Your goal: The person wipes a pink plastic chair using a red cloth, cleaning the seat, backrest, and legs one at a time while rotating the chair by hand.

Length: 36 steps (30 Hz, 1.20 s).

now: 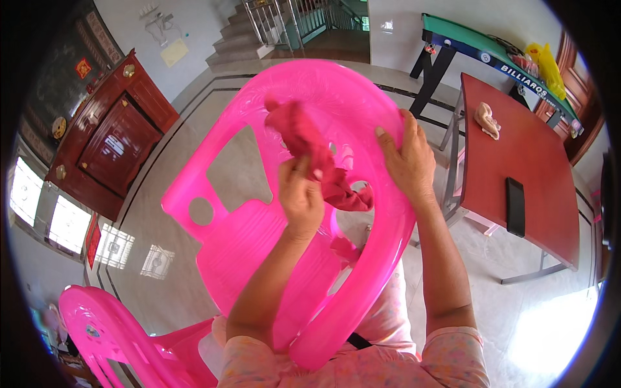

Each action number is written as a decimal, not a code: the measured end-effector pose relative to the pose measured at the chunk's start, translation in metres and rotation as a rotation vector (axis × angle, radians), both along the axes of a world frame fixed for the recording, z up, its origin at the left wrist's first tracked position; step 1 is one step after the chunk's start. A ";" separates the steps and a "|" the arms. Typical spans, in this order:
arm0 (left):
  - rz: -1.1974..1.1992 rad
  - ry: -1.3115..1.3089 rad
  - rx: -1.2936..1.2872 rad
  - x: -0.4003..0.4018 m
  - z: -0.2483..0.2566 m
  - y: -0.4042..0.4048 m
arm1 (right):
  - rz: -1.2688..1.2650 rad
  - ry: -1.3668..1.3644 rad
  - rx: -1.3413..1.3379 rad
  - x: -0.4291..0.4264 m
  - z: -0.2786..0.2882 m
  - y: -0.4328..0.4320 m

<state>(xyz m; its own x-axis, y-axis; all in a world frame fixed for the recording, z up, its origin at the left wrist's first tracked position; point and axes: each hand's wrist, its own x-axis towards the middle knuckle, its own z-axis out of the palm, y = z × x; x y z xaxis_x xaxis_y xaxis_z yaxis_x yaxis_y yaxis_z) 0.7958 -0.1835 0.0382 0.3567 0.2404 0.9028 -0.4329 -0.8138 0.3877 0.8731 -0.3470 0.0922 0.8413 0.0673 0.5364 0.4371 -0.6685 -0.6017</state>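
A pink plastic armchair (242, 237) stands tilted right in front of me, its curved backrest rim uppermost. In my left hand (302, 199) is a dark red cloth (310, 133), bunched and partly blurred. The cloth hangs over the inner face of the backrest, one end near a round cutout. My right hand (412, 157) grips the backrest's rim on the right side, thumb on the inner face and fingers over the outer edge.
A second pink plastic chair (121, 334) is at lower left. On the right, a red-brown table (514, 160) bears a beige cloth (486, 120) and a black phone-like slab (515, 206). Behind it stands a toy billiard table (478, 46). A wooden cabinet (114, 140) stands left; stairs (237, 36) rise behind.
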 end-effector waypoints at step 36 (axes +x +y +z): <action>-0.067 0.143 0.402 0.093 0.058 -0.024 | 0.002 0.023 -0.055 -0.002 -0.005 0.001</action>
<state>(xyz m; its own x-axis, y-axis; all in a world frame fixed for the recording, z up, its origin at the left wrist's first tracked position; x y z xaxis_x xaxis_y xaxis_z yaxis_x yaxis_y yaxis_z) 0.8887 -0.2078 0.0958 0.4879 -0.1485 0.8602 -0.4545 -0.8846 0.1050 0.8708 -0.3458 0.0873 0.8533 0.0983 0.5121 0.4250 -0.7001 -0.5738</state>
